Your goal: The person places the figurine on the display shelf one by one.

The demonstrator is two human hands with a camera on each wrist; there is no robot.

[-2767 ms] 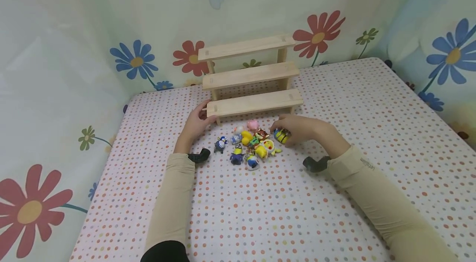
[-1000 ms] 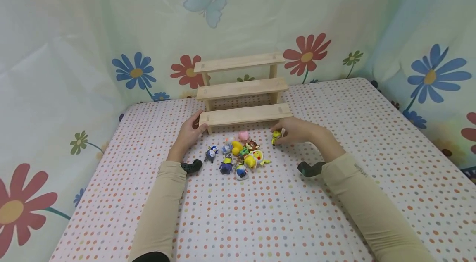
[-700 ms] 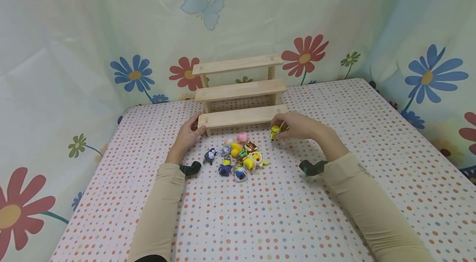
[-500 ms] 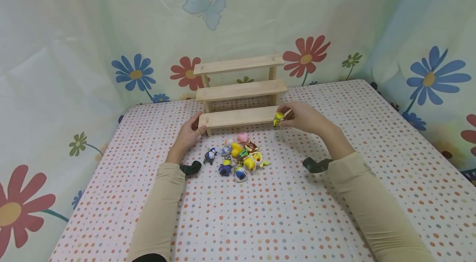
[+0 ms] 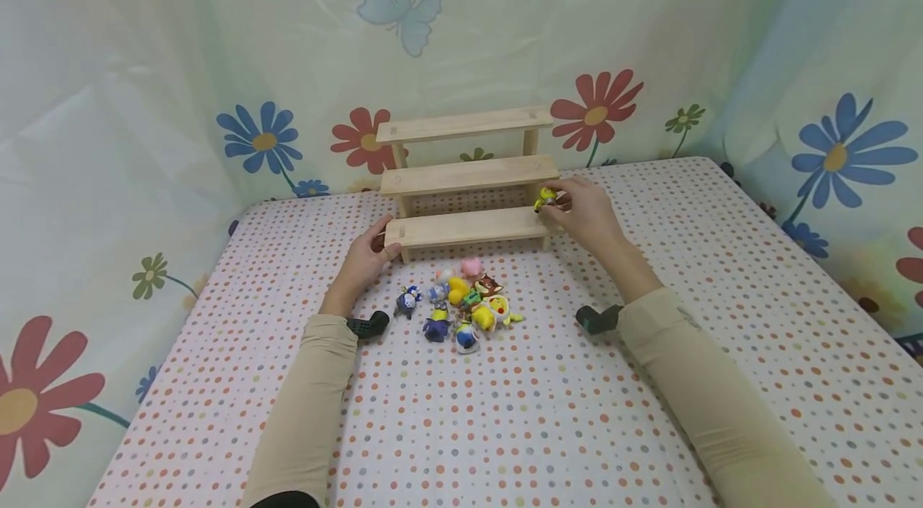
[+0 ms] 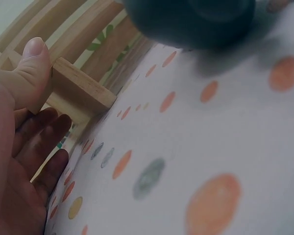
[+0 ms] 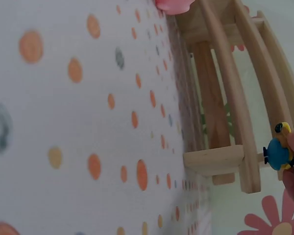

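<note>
A three-tier wooden display shelf (image 5: 469, 227) stands at the back of the table. My left hand (image 5: 363, 261) grips the left end of its lowest board, and in the left wrist view the thumb (image 6: 33, 68) lies against the board with the fingers curled below it. Between thumb and fingers, my right hand (image 5: 590, 213) pinches a small yellow-and-blue Minion figurine (image 5: 546, 195). It is over the right end of the lowest board; in the right wrist view the figurine's feet are right at the board, with its blue body (image 7: 278, 153) showing.
In front of the shelf several small toy figures lie in a cluster: a pink pig-like one (image 5: 472, 267), a brown fox-like one (image 5: 488, 285), a yellow one (image 5: 485, 317) and a purple-clad Minion (image 5: 437, 326). A dark blue figure (image 5: 407, 302) lies left of them. A floral curtain hangs behind.
My right hand has picked the figurine up from beside the cluster, raised it and brought it back over the lowest board's right end. The left hand keeps its grip.
</note>
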